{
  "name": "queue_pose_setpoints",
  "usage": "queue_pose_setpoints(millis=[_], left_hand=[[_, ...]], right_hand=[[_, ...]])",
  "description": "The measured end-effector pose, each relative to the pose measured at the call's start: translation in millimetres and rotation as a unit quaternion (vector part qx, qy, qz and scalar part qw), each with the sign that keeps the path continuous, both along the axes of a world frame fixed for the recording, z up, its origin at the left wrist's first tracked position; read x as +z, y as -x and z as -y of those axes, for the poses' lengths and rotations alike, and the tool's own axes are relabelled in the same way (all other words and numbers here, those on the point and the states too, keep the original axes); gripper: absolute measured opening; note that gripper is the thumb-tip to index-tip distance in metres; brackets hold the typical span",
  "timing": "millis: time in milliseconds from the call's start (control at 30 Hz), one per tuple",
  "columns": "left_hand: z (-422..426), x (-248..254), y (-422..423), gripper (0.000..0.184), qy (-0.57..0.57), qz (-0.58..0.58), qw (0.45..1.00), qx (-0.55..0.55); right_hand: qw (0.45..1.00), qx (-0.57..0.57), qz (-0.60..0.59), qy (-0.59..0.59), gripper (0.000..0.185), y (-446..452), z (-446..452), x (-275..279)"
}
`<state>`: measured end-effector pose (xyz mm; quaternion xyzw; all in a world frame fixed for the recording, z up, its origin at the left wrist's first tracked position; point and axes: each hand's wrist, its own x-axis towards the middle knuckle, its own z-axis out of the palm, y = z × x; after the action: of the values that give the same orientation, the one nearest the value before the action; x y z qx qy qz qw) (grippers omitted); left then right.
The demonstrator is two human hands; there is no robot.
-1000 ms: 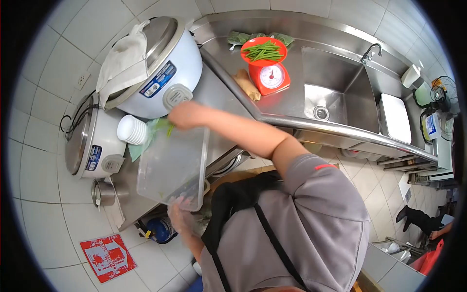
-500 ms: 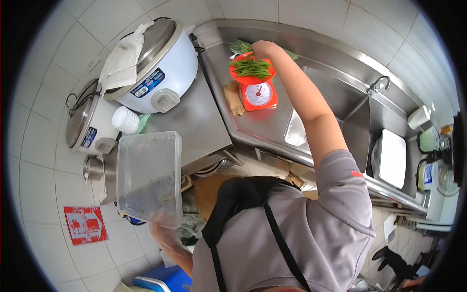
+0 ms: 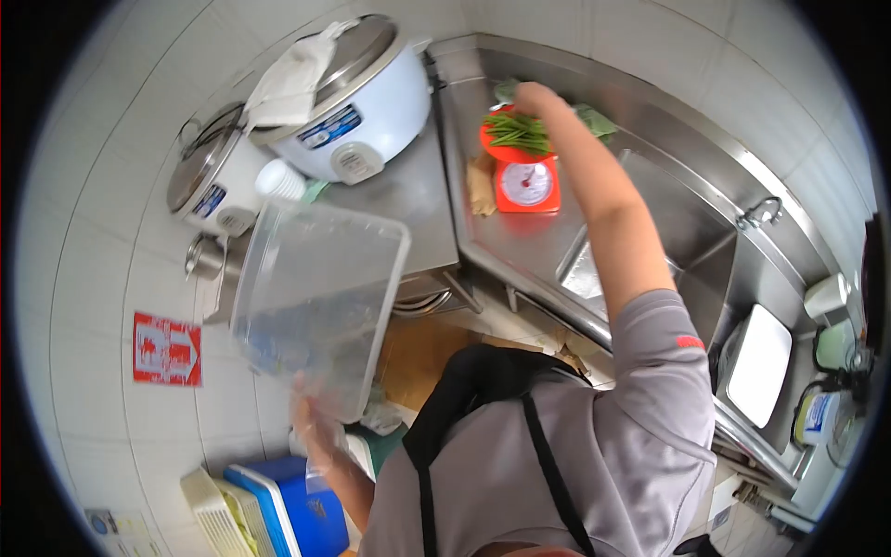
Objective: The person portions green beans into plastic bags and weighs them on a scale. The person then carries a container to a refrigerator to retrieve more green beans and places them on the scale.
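A large translucent plastic tub [image 3: 311, 278] is tilted at my left, with my left hand [image 3: 316, 418] gripping its lower edge; the hand is somewhat blurred. At the far counter, my right hand [image 3: 535, 98] is closed at the back of the red weighing pan, its fingertips partly hidden among the green beans [image 3: 520, 135]. Several of these long beans lie in the pan, on top of a red kitchen scale [image 3: 527, 188] with a round white dial. A crumpled brown piece [image 3: 481, 186] lies left of the scale.
Two rice cookers [image 3: 371, 116] stand at the left, a white cloth [image 3: 292, 84] over the larger. White cups [image 3: 278, 179] sit beside them. A steel sink [image 3: 691, 223] with a tap [image 3: 763, 212] lies right. A blue cooler [image 3: 311, 506] stands on the floor.
My view has shifted, so the counter things appear farther right. The tub has tilted and swung with my left hand. My right hand stays at the back of the pan.
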<state>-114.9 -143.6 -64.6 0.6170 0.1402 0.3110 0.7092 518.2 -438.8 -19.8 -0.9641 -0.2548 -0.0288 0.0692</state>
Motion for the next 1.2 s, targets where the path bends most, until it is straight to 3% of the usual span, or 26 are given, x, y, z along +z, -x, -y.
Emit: queue_pose_setpoints(millis=[67,167,300,400,500,600,733,767,867,933,1000,1033,1067,1100,1167,1200], left_hand=[[-0.5,-2.8,-5.1,0.073,-0.018,0.011,0.999,0.047],[12.5,20.4,-24.5,0.073,0.025,-0.026,0.999,0.038],[13.6,38.5,-39.0,0.056,0.118,-0.044,0.991,-0.037],[10.6,38.3,-48.1,0.059,0.123,-0.097,0.985,-0.067],[12.1,33.2,-59.7,0.064,0.12,-0.119,0.975,-0.142],[19.8,24.7,-70.3,0.062,0.13,-0.144,0.95,-0.243],[57.1,17.0,-87.9,0.061,0.136,-0.191,0.9,-0.368],[71.4,13.5,-95.0,0.061,0.135,-0.206,0.88,-0.405],[137.9,7.5,-106.1,0.062,0.127,-0.222,0.816,-0.518],[158.4,9.5,-116.1,0.062,0.123,-0.226,0.779,-0.571],[204.9,16.3,-108.5,0.063,0.102,-0.228,0.759,-0.601],[219.7,19.7,-106.5,0.063,0.087,-0.225,0.747,-0.619],[239.8,23.4,-102.7,0.064,0.072,-0.216,0.736,-0.637],[258.1,29.1,-95.6,0.066,0.056,-0.208,0.729,-0.649],[292.8,54.5,-95.4,0.069,0.037,-0.225,0.727,-0.648],[322.4,57.3,-85.3,0.07,0.024,-0.223,0.72,-0.656]], right_hand=[[0.997,0.011,-0.031,0.073,0.034,-12.4,-3.6,-4.5],[1.0,0.012,-0.011,0.007,0.035,9.0,4.0,8.1],[0.973,0.05,0.148,-0.172,0.025,78.8,26.1,17.7],[0.946,0.051,0.04,-0.318,0.029,179.2,60.2,36.4],[0.905,-0.031,-0.032,-0.422,0.028,271.4,110.4,18.9],[0.86,-0.115,-0.112,-0.485,0.027,369.3,163.0,-9.2],[0.825,-0.246,-0.125,-0.494,0.031,508.0,212.7,-36.2],[0.782,-0.275,-0.14,-0.541,0.032,540.4,230.0,-50.8],[0.746,-0.342,-0.049,-0.57,0.03,630.1,277.6,-59.1],[0.673,-0.409,-0.023,-0.615,0.029,665.2,283.8,-54.4],[0.65,-0.438,0.014,-0.621,0.017,702.8,319.1,-65.3],[0.676,-0.465,0.056,-0.568,0.011,717.8,318.6,-62.6],[0.7,-0.49,0.098,-0.51,0.017,730.1,321.9,-58.8],[0.684,-0.469,0.105,-0.548,0.033,743.9,330.2,-63.4],[0.585,-0.414,0.066,-0.694,0.032,748.8,344.6,-45.8],[0.57,-0.387,0.054,-0.723,0.036,765.4,362.8,-45.5]])
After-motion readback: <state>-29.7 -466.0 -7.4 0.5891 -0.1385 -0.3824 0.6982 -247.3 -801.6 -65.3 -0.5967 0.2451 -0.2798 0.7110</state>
